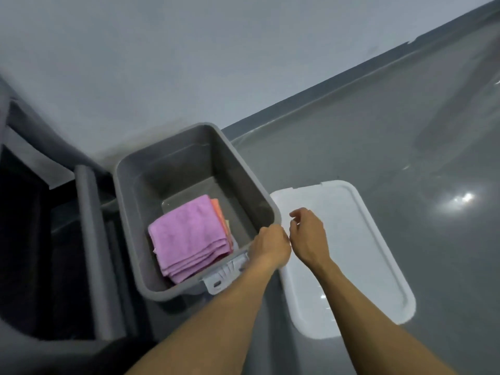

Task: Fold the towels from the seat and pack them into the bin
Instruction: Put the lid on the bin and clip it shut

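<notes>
A grey plastic bin [135,201] stands on the floor against the wall. Inside lies a stack of folded towels, a purple towel [189,236] on top and an orange towel [219,215] showing at its right edge. My left hand [270,247] is at the bin's near right corner, its fingers curled over the rim. My right hand [308,236] hovers just to the right, above the white lid [359,255], with fingers loosely curled and nothing in them.
The white lid lies flat on the glossy grey floor [378,147] right of the bin. A dark grey seat [89,239] stands left of the bin. A white latch [224,277] hangs on the bin's near side.
</notes>
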The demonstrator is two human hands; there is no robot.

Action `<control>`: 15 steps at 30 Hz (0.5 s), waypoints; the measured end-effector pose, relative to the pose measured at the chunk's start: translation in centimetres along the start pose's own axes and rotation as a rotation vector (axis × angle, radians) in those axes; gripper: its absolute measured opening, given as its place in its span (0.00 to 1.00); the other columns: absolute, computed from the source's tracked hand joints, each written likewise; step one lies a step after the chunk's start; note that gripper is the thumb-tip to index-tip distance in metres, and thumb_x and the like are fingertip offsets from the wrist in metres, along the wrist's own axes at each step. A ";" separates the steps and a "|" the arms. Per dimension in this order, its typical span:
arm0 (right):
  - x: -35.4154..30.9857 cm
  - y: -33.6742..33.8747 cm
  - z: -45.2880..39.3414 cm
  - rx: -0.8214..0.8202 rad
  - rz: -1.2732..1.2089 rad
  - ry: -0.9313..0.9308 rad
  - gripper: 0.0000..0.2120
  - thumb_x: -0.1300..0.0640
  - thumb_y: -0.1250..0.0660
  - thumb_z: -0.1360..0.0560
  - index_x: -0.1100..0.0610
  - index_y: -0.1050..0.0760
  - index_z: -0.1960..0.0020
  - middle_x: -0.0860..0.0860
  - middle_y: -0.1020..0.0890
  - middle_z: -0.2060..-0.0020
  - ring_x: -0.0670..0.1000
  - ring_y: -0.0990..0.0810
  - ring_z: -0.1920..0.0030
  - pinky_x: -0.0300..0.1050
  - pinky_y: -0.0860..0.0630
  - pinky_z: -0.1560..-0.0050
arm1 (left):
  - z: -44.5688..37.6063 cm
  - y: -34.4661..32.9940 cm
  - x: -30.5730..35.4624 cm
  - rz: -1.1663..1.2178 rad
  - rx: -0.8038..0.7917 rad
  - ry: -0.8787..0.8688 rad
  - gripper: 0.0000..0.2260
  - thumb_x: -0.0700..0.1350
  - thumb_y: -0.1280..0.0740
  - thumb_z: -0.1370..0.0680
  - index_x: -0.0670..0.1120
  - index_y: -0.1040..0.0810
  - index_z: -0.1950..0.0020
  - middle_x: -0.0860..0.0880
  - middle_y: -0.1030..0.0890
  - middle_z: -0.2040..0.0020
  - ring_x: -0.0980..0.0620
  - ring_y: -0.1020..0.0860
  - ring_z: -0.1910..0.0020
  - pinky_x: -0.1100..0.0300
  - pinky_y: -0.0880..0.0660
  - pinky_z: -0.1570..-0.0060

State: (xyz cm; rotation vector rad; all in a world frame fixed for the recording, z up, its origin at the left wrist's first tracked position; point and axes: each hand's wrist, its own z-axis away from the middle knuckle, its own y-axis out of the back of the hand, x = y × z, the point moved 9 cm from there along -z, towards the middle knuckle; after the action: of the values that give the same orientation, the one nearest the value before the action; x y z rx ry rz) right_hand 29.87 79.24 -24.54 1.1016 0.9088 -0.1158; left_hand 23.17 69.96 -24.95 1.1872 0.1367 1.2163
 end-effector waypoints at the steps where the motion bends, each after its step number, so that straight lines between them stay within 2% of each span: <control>1: 1.8 -1.0 0.4 -0.060 0.010 -0.023 0.15 0.60 0.42 0.17 0.59 0.26 0.32 0.55 0.21 0.36 0.55 0.22 0.37 0.46 0.27 0.37 | 0.0 -2.2 -0.6 0.005 -0.034 0.032 0.11 0.40 0.41 0.19 0.45 0.20 0.43 0.45 0.19 0.43 0.42 0.20 0.47 0.50 0.21 0.49; 3: 5.1 -3.4 1.1 -0.182 0.024 -0.062 0.18 0.63 0.44 0.17 0.61 0.28 0.29 0.56 0.22 0.33 0.55 0.24 0.34 0.45 0.29 0.34 | -0.3 -6.3 -2.3 0.036 -0.084 0.113 0.13 0.38 0.41 0.19 0.45 0.22 0.37 0.46 0.22 0.40 0.44 0.21 0.44 0.55 0.25 0.53; 5: 7.0 -5.5 1.9 -0.269 0.035 -0.081 0.20 0.65 0.45 0.18 0.61 0.30 0.27 0.57 0.24 0.31 0.56 0.26 0.31 0.45 0.32 0.31 | -0.2 -8.6 -4.5 0.081 -0.088 0.193 0.14 0.38 0.42 0.20 0.43 0.23 0.38 0.45 0.22 0.39 0.43 0.22 0.43 0.54 0.26 0.53; 8: 11.0 -9.8 2.8 -0.380 0.049 -0.156 0.23 0.66 0.46 0.19 0.61 0.33 0.25 0.58 0.27 0.28 0.57 0.30 0.28 0.47 0.35 0.27 | -0.1 -13.7 -7.8 0.149 -0.159 0.296 0.13 0.36 0.43 0.21 0.40 0.24 0.40 0.44 0.21 0.39 0.43 0.22 0.42 0.55 0.27 0.50; 10: 13.4 -12.1 3.6 -0.449 0.051 -0.221 0.23 0.66 0.46 0.19 0.61 0.35 0.24 0.58 0.29 0.27 0.58 0.32 0.26 0.48 0.36 0.27 | 0.4 -16.6 -9.6 0.203 -0.217 0.362 0.14 0.37 0.42 0.19 0.41 0.27 0.34 0.45 0.24 0.34 0.44 0.24 0.37 0.58 0.28 0.46; 13: 16.2 -14.7 4.5 -0.502 0.053 -0.312 0.23 0.64 0.46 0.17 0.62 0.36 0.23 0.58 0.31 0.26 0.58 0.33 0.26 0.47 0.38 0.27 | 0.2 -19.6 -11.4 0.275 -0.279 0.390 0.16 0.37 0.43 0.18 0.42 0.30 0.30 0.47 0.28 0.30 0.44 0.26 0.34 0.55 0.28 0.37; 15: 17.6 -15.8 5.0 -0.517 0.065 -0.374 0.22 0.62 0.46 0.17 0.62 0.37 0.23 0.59 0.31 0.26 0.59 0.33 0.26 0.47 0.38 0.27 | -0.1 -21.4 -12.5 0.345 -0.324 0.421 0.16 0.38 0.43 0.18 0.44 0.30 0.31 0.45 0.25 0.33 0.45 0.25 0.37 0.56 0.26 0.41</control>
State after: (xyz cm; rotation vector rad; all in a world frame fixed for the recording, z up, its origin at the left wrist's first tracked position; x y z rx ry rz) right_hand 36.25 73.52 -47.17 0.5974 0.5214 -0.0272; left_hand 31.70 63.15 -47.22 0.6762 0.0445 1.7124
